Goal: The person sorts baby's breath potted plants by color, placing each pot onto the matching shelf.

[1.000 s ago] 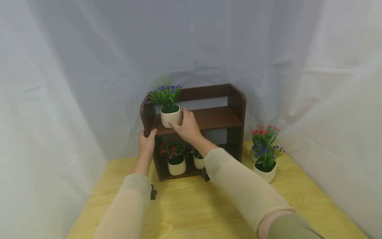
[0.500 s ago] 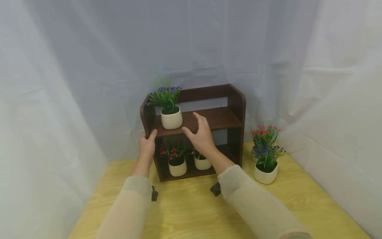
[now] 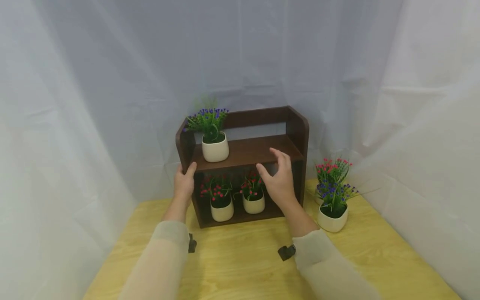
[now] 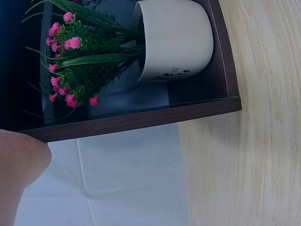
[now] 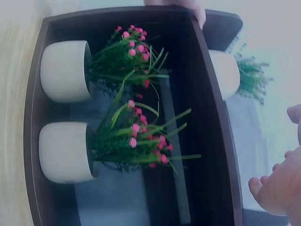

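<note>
A dark brown two-tier shelf [image 3: 262,151] stands on the table. My left hand [image 3: 183,183] grips its left side panel, thumb in front and the other fingers hidden behind. On the upper tier, at the left, is a potted plant with purple flowers [image 3: 215,149]. Two potted plants with pink flowers, a left one [image 3: 222,211] and a right one [image 3: 254,205], stand side by side on the lower tier. My right hand [image 3: 279,181] is in front of the shelf's right half, thumb and fingers spread apart, holding nothing.
Right of the shelf, a purple-flowered pot [image 3: 333,218] stands on the wooden table [image 3: 240,262], with a pink-flowered plant [image 3: 331,168] behind it. White sheeting [image 3: 240,54] hangs at the back and both sides.
My right hand has let go of the purple-flowered pot on the upper tier and moved right and slightly down. The left hand keeps its grip on the shelf.
</note>
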A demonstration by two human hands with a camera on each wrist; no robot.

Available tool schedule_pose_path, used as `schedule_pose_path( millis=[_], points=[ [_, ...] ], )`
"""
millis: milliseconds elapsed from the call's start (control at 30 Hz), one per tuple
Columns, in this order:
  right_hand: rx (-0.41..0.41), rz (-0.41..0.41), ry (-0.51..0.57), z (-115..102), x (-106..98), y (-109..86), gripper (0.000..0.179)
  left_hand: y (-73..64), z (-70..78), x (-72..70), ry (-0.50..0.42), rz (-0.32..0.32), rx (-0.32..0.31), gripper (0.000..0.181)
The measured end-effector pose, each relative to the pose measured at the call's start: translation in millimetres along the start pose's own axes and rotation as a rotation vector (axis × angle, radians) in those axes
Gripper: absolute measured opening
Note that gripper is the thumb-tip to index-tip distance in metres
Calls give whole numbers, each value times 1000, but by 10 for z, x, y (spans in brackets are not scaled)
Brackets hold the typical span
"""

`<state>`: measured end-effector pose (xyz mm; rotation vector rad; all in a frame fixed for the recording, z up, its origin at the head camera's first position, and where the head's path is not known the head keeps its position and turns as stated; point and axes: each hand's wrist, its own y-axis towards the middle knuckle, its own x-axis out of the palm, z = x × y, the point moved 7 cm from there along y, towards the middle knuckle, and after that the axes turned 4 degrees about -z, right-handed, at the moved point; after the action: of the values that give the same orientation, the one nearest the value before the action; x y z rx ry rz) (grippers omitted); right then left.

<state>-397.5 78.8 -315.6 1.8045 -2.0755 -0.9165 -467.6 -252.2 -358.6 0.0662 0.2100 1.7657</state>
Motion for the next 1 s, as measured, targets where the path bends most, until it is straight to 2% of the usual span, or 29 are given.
schedule_pose_path(
  millis=[333,667,733,867,1000],
  points=[
    [-4,125,-69,65,-360,-283,61,-7,10,38,-3,-26,6,73],
    [107,230,-179,398,-850,-489,68,-43,-55,-23,14,-13,-74,95],
    [141,255,-192,478,-946,-539,72,-41,-50,-29,14,-10,-73,95],
    [209,295,-205,646,-1148,-657,81,-16,-19,-19,3,-7,-30,85],
    [242,409,-168,805,-1392,-822,81,-4,6,-2,0,-7,-10,80]
  ],
)
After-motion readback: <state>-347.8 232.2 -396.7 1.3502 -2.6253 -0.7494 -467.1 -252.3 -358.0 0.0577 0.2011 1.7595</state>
